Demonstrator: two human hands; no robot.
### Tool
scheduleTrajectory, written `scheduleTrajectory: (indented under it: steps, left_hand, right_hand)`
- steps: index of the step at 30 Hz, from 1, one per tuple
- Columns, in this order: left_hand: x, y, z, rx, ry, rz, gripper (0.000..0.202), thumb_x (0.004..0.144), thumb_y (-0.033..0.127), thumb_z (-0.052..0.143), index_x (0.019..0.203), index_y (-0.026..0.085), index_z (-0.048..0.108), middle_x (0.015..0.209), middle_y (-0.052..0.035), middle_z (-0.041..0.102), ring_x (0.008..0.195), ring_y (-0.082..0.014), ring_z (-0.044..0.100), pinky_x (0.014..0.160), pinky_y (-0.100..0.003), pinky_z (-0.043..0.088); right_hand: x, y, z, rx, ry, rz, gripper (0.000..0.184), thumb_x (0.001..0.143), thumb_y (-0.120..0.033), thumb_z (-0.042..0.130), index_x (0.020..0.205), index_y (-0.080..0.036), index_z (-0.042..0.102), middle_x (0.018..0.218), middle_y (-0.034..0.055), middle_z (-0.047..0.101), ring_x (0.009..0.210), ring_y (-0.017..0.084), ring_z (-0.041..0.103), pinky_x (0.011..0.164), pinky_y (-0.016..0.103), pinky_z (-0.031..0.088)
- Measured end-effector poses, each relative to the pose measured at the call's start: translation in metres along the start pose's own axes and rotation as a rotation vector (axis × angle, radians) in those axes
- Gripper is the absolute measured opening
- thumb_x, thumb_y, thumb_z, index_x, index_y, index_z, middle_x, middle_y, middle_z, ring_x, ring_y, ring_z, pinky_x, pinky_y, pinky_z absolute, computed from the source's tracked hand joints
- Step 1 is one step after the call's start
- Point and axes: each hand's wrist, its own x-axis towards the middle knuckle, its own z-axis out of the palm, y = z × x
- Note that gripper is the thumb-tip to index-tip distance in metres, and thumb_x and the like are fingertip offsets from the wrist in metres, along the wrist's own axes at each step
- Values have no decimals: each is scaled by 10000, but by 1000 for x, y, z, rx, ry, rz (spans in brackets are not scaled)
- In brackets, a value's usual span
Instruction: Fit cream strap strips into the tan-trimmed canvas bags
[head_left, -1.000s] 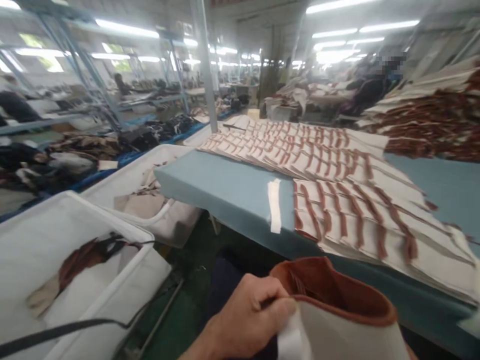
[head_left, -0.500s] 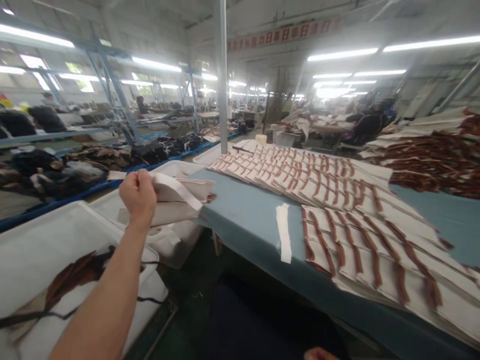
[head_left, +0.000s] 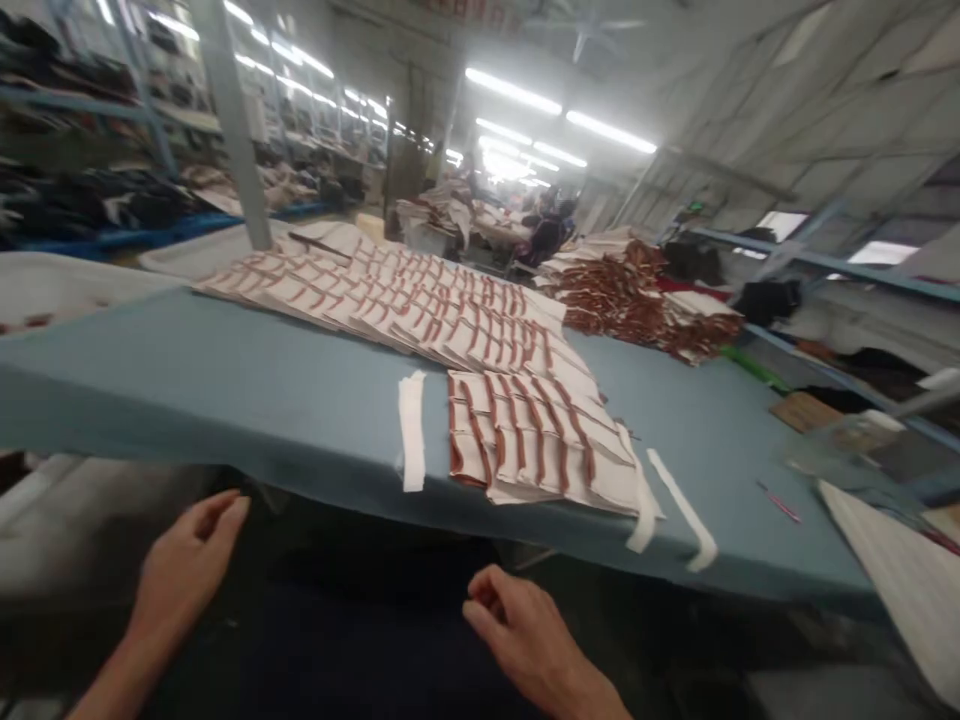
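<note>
The left hand (head_left: 184, 565) and right hand (head_left: 529, 630), both half-open with fingers loosely curled around nothing, are apart from each other before the near edge of a blue table (head_left: 225, 350). Overlapping rows of cream-and-brown cloth pieces (head_left: 517, 435) lie on the table. A white strip (head_left: 412, 430) lies just beside their left edge; a thinner strip (head_left: 685, 512) lies near their right.
</note>
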Motion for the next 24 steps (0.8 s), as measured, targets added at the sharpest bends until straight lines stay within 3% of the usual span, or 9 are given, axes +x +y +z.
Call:
scheduleTrajectory:
  steps: [1, 2, 5, 8, 11, 15, 18, 21, 24]
  left_hand:
    - [-13, 6, 24, -5, -29, -23, 369, 971, 586, 720, 982, 224, 789, 900, -59, 801, 909, -368, 783, 873, -559, 647]
    - [-26, 14, 46, -24, -67, -25, 388, 921, 620, 715, 987, 247, 802, 922, -70, 833, 920, -396, 796, 881, -559, 645]
    - [-64, 47, 99, -110, -193, 6, 493, 857, 681, 682, 1082, 261, 809, 1077, -96, 889, 982, -369, 823, 921, -467, 648]
    - [-88, 76, 137, -213, -371, 28, 534, 879, 724, 662, 1079, 252, 813, 1064, -106, 899, 1009, -354, 841, 917, -430, 661]
    - [-96, 92, 166, -293, -492, -3, 578, 916, 712, 674, 1179, 212, 795, 1168, -133, 883, 1014, -336, 848, 878, -437, 682]
    - [-92, 99, 187, -339, -528, -82, 467, 1042, 567, 713, 1269, 160, 740, 1225, -129, 831, 1010, -267, 822, 869, -443, 686]
    - [-87, 104, 190, -357, -538, -117, 407, 1065, 502, 725, 1281, 157, 728, 1170, -102, 823, 929, -229, 805, 815, -408, 681]
    - [-81, 112, 188, -371, -528, -147, 536, 967, 574, 782, 1273, 139, 720, 1122, -127, 842, 853, -244, 800, 716, -379, 661]
    - [-74, 126, 189, -411, -520, -182, 703, 824, 677, 839, 1253, 133, 719, 1157, -170, 854, 907, -288, 818, 741, -392, 665]
  right_hand:
    - [3, -5, -10, -46, 78, -23, 109, 983, -311, 659, 1014, -241, 736, 847, 12, 777, 794, 199, 727, 788, 315, 513]
    - [7, -10, -20, -113, 168, -67, 100, 992, -279, 676, 1053, -235, 741, 883, 24, 787, 824, 208, 739, 819, 324, 532]
    - [27, -20, -44, -277, 353, -185, 144, 991, -232, 734, 1133, -208, 741, 1152, 117, 809, 1134, 291, 740, 1031, 405, 554]
    - [58, -26, -53, -386, 385, -255, 309, 963, -233, 817, 1253, -192, 721, 1329, 158, 770, 1270, 334, 680, 1147, 481, 523]
    - [94, -31, -48, -479, 353, -291, 383, 927, -240, 882, 1265, -178, 714, 1403, 184, 723, 1300, 357, 640, 1153, 523, 511]
    - [130, -30, -41, -524, 300, -280, 218, 948, -254, 856, 1096, -140, 744, 1199, 209, 744, 1172, 359, 658, 1028, 506, 532]
    - [142, -22, -49, -478, 259, -306, 105, 1021, -274, 768, 993, -174, 754, 1102, 158, 770, 1085, 298, 689, 963, 417, 528]
    - [147, -10, -66, -384, 259, -317, 198, 1080, -324, 687, 929, -207, 739, 962, 58, 777, 907, 211, 702, 823, 315, 504]
    - [151, -2, -83, -283, 310, -293, 371, 1172, -369, 476, 952, -197, 720, 778, -15, 706, 714, 154, 654, 676, 263, 450]
